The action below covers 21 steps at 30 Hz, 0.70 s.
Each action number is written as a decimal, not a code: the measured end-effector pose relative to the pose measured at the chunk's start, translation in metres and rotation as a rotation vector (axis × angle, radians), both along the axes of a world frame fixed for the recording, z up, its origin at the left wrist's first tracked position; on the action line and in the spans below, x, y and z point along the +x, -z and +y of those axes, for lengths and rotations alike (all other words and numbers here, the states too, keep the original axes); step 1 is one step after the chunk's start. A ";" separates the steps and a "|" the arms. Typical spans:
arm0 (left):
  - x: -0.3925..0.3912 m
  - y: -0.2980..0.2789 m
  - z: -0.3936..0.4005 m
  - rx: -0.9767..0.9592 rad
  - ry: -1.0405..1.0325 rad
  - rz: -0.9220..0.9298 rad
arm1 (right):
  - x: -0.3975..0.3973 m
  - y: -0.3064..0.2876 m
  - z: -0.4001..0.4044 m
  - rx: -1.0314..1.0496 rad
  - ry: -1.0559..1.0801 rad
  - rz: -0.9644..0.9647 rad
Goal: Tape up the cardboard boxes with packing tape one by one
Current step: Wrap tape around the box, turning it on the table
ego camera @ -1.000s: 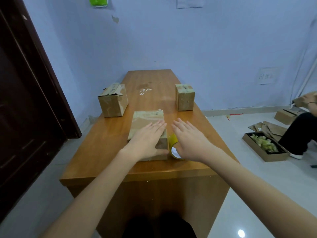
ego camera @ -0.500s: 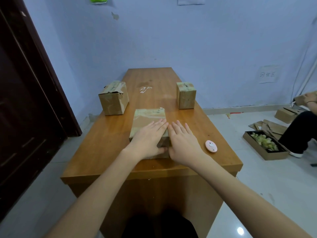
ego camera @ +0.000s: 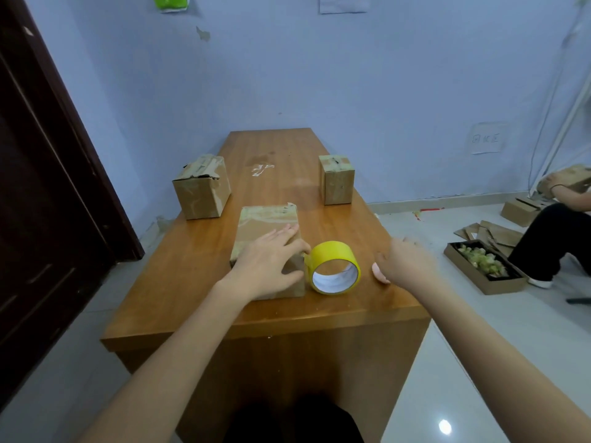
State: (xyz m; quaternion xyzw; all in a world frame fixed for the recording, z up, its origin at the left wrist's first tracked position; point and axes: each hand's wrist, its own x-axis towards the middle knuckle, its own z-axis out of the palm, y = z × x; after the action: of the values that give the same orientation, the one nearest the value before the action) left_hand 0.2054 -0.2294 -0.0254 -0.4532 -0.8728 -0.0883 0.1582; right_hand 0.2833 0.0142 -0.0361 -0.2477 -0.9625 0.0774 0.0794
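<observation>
Illumination is even, soft and moderately bright, with a cool bluish cast. A small bright glare spot shows on the floor (ego camera: 445, 427), below and near side of the right hand (ego camera: 404, 265). A faint sheen lies on the desk (ego camera: 287, 187) beyond the hands. Shadows are weak and short. The right hand is smeared by motion blur, fingers indistinct; the left hand (ego camera: 267, 265) is fairly sharp. Wide-angle distortion bends the door (ego camera: 48, 187) far left of the left hand, and edge detail is soft.

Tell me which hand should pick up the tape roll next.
Probably the right hand: it hovers free beside the yellow tape roll, while the left hand lies flat on the near box, steadying it.
</observation>
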 end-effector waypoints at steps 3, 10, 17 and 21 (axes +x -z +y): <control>0.000 -0.003 0.002 0.053 -0.016 -0.110 | 0.001 0.022 0.008 0.029 0.004 -0.039; 0.001 -0.016 0.003 0.050 -0.054 -0.327 | -0.003 0.034 0.008 -0.217 0.017 0.047; 0.004 -0.012 0.007 0.064 -0.097 -0.248 | 0.001 0.010 -0.005 -0.685 -0.088 0.235; 0.001 -0.011 0.005 0.051 -0.074 -0.261 | 0.004 -0.017 -0.024 -0.853 -0.232 0.197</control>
State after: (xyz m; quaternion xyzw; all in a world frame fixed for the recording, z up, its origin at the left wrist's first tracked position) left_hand 0.2064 -0.2244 -0.0149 -0.4010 -0.8996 -0.1627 0.0580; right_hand 0.2871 -0.0095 -0.0195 -0.1400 -0.8538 0.4987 0.0522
